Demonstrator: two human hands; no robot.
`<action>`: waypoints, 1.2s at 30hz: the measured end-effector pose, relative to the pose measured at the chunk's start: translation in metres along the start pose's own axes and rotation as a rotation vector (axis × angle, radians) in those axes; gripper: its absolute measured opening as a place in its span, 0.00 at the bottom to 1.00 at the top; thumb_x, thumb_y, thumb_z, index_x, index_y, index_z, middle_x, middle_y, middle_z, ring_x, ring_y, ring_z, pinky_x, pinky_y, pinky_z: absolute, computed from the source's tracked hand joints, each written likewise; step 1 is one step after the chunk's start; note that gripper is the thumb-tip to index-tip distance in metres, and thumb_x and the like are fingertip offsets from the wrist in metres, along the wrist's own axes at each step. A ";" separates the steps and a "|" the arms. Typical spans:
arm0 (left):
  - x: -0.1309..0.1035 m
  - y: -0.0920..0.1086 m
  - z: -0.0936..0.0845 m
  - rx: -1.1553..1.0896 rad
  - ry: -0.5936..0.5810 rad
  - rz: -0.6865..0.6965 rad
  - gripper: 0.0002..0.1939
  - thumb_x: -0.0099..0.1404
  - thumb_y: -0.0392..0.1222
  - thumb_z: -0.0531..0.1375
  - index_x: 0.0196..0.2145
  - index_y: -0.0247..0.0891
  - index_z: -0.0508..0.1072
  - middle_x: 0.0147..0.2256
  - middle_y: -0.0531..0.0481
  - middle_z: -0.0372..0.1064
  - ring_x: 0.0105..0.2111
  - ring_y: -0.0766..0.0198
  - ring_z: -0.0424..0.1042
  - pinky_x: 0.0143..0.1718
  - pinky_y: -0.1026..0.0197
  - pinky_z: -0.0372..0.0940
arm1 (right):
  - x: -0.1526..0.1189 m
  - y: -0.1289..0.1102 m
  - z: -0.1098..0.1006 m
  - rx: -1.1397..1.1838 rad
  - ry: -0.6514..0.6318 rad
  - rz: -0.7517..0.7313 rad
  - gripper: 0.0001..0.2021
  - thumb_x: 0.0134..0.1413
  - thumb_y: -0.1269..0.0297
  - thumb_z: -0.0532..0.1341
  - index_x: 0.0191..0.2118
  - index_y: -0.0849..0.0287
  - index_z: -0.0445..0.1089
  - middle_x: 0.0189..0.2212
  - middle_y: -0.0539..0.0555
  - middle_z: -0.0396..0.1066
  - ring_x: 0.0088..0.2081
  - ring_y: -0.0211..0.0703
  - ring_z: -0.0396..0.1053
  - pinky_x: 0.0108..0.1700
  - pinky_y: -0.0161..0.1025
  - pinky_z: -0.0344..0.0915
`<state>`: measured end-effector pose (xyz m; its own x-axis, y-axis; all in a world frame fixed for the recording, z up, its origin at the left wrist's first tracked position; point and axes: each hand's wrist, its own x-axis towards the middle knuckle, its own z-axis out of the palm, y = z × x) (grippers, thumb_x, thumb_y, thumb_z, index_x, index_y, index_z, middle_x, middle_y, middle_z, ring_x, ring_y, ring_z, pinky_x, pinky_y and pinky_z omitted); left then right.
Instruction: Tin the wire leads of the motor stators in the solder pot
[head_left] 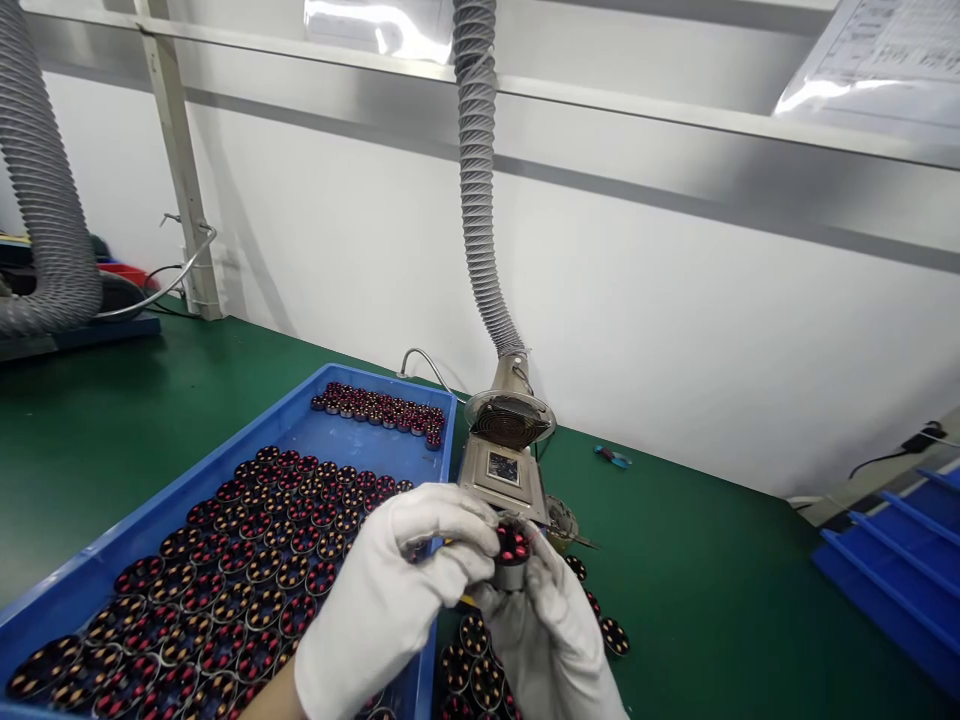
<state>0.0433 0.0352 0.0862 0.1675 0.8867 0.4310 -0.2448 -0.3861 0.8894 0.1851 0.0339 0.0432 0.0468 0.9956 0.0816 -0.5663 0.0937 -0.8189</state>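
A small round motor stator [512,572], a grey metal ring with a black inside and red coils, is held upright between my white-gloved hands. My right hand [551,625] wraps it from the right and below, fingers closed. From the left, my left hand [401,590] pinches at its upper rim with thumb and fingers, which partly hide it. A blue tray [300,432] at the left bears many similar stators [255,565] in red and copper colours. More loose stators [487,680] lie on the bench beside and below my right hand.
Just beyond my hands stands a metal box with a square opening [504,468], under a round fume hood [511,418] on a grey hose [480,190]. A small blue-handled tool [613,457] lies on the green bench [720,580]. Blue trays [900,570] stand at right.
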 end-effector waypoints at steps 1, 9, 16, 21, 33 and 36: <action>-0.002 0.000 -0.001 -0.002 0.027 0.042 0.15 0.48 0.26 0.57 0.26 0.43 0.78 0.34 0.53 0.74 0.38 0.64 0.70 0.38 0.69 0.65 | 0.002 0.001 0.000 -0.034 0.013 -0.043 0.14 0.38 0.60 0.70 0.35 0.56 0.73 0.33 0.55 0.77 0.37 0.47 0.74 0.44 0.48 0.70; 0.007 -0.004 -0.001 -0.295 -0.105 -0.284 0.18 0.53 0.37 0.64 0.44 0.43 0.75 0.40 0.50 0.74 0.41 0.62 0.71 0.45 0.63 0.64 | -0.014 0.024 0.013 -0.629 0.177 -0.885 0.16 0.40 0.78 0.67 0.35 0.50 0.71 0.45 0.53 0.72 0.47 0.49 0.70 0.48 0.49 0.69; 0.007 -0.013 0.016 -0.549 0.190 -0.219 0.03 0.52 0.40 0.66 0.25 0.39 0.78 0.28 0.52 0.75 0.30 0.67 0.71 0.38 0.68 0.66 | -0.018 0.028 0.021 -0.798 0.254 -1.043 0.24 0.39 0.83 0.65 0.39 0.45 0.70 0.45 0.49 0.70 0.47 0.47 0.70 0.45 0.45 0.71; 0.013 -0.002 0.009 -0.363 0.199 -0.336 0.16 0.42 0.31 0.67 0.33 0.39 0.79 0.29 0.52 0.76 0.24 0.69 0.70 0.29 0.69 0.66 | -0.012 0.026 0.025 -0.720 0.365 -1.159 0.14 0.46 0.77 0.62 0.38 0.50 0.68 0.45 0.49 0.68 0.43 0.38 0.71 0.41 0.33 0.70; 0.008 -0.002 0.005 -0.387 0.200 -0.245 0.11 0.44 0.31 0.65 0.29 0.39 0.79 0.25 0.52 0.74 0.25 0.66 0.70 0.29 0.65 0.67 | -0.014 0.032 0.024 -0.713 0.276 -1.066 0.16 0.45 0.76 0.64 0.38 0.48 0.66 0.45 0.46 0.67 0.44 0.36 0.68 0.40 0.31 0.67; 0.012 0.003 0.005 -0.365 0.074 -0.357 0.13 0.45 0.30 0.64 0.31 0.39 0.79 0.25 0.53 0.75 0.26 0.69 0.70 0.30 0.69 0.66 | -0.015 0.032 0.026 -0.680 0.276 -1.044 0.16 0.46 0.76 0.63 0.39 0.48 0.66 0.46 0.46 0.67 0.45 0.35 0.68 0.41 0.31 0.67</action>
<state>0.0489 0.0432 0.0950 0.2363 0.9678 0.0864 -0.5041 0.0461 0.8624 0.1446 0.0213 0.0304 0.4286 0.4078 0.8063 0.3728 0.7330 -0.5689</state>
